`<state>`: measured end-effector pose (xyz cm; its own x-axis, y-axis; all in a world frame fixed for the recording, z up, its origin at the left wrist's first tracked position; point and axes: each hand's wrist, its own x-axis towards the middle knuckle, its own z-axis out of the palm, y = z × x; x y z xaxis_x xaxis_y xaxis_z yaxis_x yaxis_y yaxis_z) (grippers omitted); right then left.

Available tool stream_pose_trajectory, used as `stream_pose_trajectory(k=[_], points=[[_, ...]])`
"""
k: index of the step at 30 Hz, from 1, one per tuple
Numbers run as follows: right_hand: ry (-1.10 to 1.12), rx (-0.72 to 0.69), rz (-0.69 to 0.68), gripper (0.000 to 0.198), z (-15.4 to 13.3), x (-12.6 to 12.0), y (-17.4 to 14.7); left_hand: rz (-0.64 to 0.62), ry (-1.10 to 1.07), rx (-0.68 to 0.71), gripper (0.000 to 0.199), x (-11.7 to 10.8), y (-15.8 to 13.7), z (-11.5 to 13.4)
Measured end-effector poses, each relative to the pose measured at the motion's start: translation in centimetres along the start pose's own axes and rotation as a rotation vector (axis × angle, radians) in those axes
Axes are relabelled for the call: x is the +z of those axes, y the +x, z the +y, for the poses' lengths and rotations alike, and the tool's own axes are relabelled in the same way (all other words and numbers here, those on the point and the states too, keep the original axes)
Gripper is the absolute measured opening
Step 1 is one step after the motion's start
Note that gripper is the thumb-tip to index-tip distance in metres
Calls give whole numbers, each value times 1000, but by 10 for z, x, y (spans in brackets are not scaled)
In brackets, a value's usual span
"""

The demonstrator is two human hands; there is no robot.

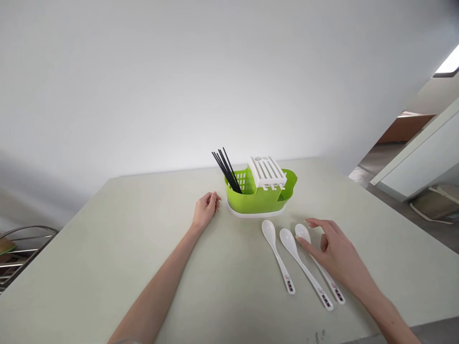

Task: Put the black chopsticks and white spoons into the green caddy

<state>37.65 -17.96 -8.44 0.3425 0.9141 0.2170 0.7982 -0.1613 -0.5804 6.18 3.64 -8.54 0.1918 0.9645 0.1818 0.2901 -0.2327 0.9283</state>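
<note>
A person's right hand [335, 253] settles over the rightmost of three white ceramic soup spoons [307, 237] lying side by side on a pale green counter [107, 248], near the right of the scene. The fingers [317, 223] are spread and loosely curved, thumb and forefinger tips bracketing the spoon's bowl, which still lies flat; nothing is lifted or gripped yet. The middle spoon [289, 239] lies just beside it on the left, and the left spoon [268, 230] just beyond that, all handles pointing toward the viewer. The left hand [205, 210] rests on the counter, fingers curled in and holding nothing, just left of a green cutlery drainer [258, 198] with a white slotted insert [267, 171] and black chopsticks [225, 168] standing in its left compartment. The risk appears to be the spoons' close spacing: a glazed, slippery bowl pinched at its rim could slide from the fingertips, knocking the neighbouring spoon or clattering back onto the counter.
</note>
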Motion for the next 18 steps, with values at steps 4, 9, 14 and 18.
stream_pose_trajectory(k=[4,9,14,18], points=[[-34,82,-111,54,9,7,9,6,22,3,47,0,0,0],[-45,125,-204,54,15,10,16,5,23,2,46,0,-1,1],[-6,124,-243,52,15,7,19,6,22,13,46,0,-1,0],[-9,128,-230,50,15,-5,22,9,20,21,46,0,1,-3]])
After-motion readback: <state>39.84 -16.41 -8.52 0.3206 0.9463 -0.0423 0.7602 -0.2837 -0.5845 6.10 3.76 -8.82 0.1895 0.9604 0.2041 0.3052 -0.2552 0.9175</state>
